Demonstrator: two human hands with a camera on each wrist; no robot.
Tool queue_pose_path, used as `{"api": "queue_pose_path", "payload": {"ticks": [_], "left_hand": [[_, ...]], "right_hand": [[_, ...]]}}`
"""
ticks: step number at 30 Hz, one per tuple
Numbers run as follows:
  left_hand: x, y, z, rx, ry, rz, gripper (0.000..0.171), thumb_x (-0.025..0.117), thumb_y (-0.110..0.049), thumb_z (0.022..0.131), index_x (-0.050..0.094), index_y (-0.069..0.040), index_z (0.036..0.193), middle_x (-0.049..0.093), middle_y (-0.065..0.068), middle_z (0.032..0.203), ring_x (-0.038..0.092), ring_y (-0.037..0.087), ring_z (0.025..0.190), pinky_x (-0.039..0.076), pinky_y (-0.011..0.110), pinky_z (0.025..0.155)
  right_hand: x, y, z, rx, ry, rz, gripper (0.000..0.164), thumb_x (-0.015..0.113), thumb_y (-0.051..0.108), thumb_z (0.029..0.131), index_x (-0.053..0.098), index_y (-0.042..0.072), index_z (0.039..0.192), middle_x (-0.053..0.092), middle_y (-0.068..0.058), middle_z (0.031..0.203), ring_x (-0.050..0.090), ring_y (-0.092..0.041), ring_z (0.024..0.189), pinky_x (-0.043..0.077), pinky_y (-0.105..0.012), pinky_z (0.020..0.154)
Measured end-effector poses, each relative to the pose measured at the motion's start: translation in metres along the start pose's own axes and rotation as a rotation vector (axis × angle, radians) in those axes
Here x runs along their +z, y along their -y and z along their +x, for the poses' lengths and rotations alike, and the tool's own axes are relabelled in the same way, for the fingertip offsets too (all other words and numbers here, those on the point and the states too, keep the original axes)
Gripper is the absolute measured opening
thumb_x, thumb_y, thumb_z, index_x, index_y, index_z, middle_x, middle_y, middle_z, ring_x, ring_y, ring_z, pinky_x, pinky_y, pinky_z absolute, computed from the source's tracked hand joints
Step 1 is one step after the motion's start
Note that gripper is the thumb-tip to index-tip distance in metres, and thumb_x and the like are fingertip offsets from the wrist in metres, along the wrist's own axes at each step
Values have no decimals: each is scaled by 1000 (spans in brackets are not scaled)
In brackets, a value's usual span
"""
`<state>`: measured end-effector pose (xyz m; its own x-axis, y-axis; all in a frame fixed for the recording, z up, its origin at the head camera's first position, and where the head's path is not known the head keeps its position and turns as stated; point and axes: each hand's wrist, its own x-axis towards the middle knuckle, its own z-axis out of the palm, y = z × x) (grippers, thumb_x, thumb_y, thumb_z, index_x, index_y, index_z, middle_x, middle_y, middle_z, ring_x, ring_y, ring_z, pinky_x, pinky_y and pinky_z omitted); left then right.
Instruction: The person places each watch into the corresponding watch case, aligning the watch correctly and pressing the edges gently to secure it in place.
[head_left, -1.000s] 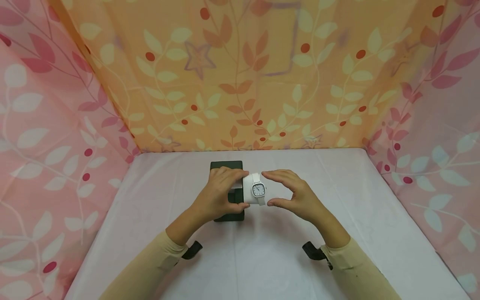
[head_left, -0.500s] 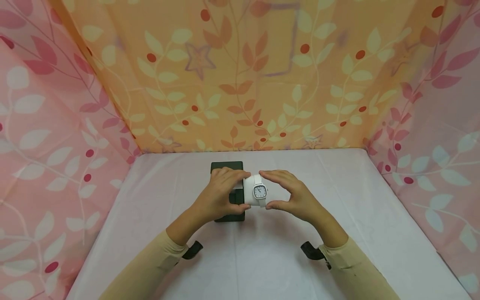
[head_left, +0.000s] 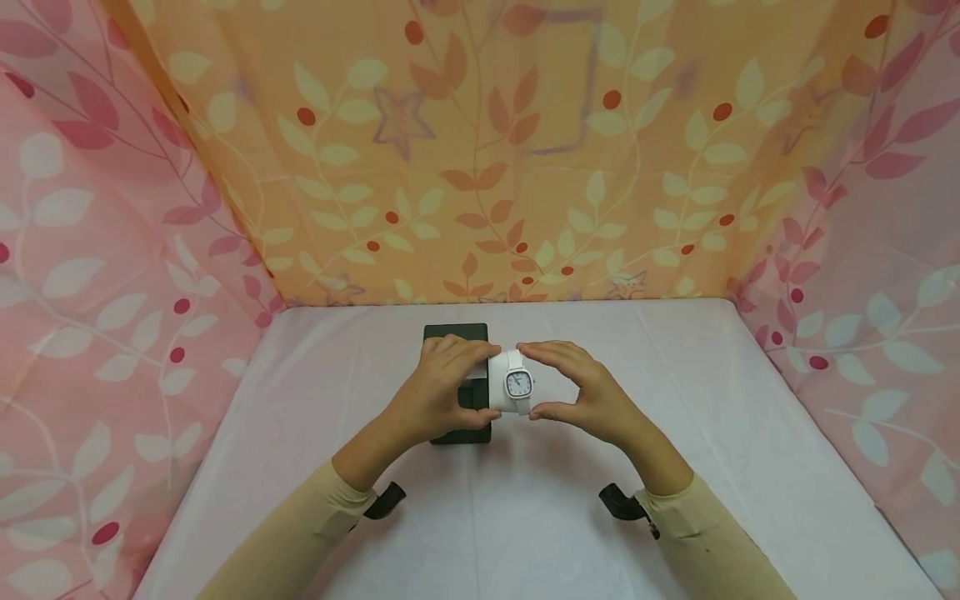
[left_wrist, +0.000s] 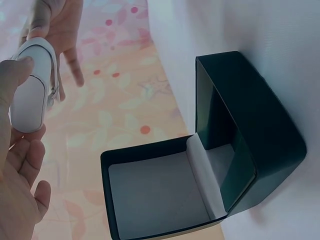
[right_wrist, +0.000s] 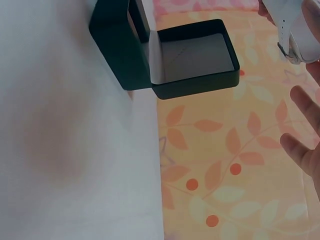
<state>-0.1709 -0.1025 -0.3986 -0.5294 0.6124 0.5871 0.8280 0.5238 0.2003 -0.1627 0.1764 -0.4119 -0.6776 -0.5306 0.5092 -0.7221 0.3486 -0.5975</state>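
Note:
A white wristwatch (head_left: 519, 383) with a squarish dial is wrapped around a white watch cushion (head_left: 497, 383). My left hand (head_left: 435, 383) grips the cushion's left end, thumb on one side and fingers on the other, as the left wrist view shows. From the right, my right hand (head_left: 600, 392) pinches the watch at the two edges of its strap (right_wrist: 284, 35); its other fingers are spread. Under and behind the left hand stands a dark green watch box (left_wrist: 275, 115), lid raised, with a pale lining (left_wrist: 155, 195). The head view hides part of the box behind that hand.
A white cloth covers the table (head_left: 525, 517). Floral curtains (head_left: 480, 150) hang at the back and both sides. Black wrist cameras (head_left: 386, 500) jut inward from both sleeves.
My right hand has moved slightly left, so its fingertips and thumb come onto the strap's edges. The watch has shifted a little right. The left hand keeps its grip on the cushion.

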Motion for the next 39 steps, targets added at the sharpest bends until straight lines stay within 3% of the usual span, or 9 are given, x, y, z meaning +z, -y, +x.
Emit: {"api": "queue_pose_path", "payload": {"ticks": [34, 39], "left_hand": [[6, -2, -1, 10, -31, -16, 84, 95, -40, 68, 58, -9, 136, 67, 2, 130, 57, 19, 110, 38, 43, 95], [4, -3, 0, 9, -31, -18, 85, 95, -41, 67, 58, -9, 136, 68, 2, 130, 57, 19, 110, 37, 42, 94]], "right_hand": [[5, 2, 1, -8, -9, 53, 87, 93, 24, 75, 51, 19, 151, 52, 2, 150, 47, -20, 140, 37, -35, 117], [4, 3, 1, -15, -14, 19, 87, 94, 25, 74, 51, 18, 150, 52, 0, 149, 46, -21, 140, 37, -36, 117]]}}
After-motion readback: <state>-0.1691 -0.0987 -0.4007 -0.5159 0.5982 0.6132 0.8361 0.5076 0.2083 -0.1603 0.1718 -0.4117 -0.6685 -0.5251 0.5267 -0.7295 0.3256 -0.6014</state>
